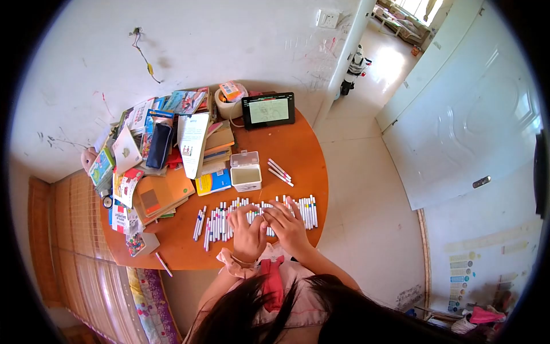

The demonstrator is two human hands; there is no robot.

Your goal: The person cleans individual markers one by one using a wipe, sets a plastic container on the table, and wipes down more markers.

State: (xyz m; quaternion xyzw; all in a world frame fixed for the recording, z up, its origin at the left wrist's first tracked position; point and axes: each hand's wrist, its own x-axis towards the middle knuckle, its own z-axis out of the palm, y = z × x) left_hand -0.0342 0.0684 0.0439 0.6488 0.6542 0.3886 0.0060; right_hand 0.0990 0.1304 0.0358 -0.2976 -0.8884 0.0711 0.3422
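A row of white markers [312,211] with coloured ends lies side by side near the front of the orange table [306,155]. My left hand [247,234] is over the middle-left part of the row, fingers bent and apart. Close beside it, my right hand [287,226] reaches over the row with its fingers stretched out. Both hands seem to touch the markers, though the fingers hide those beneath. At the row's left end, a few markers [199,222] lie slightly apart. Behind the row stands a white plastic box [246,176] with its clear lid raised.
Three loose markers [280,173] lie right of the box. A tablet [268,110] stands at the back by a round white container [230,103]. Piled books [163,195] and a dark pencil case [160,146] fill the left side. One marker [164,264] overhangs the front-left edge.
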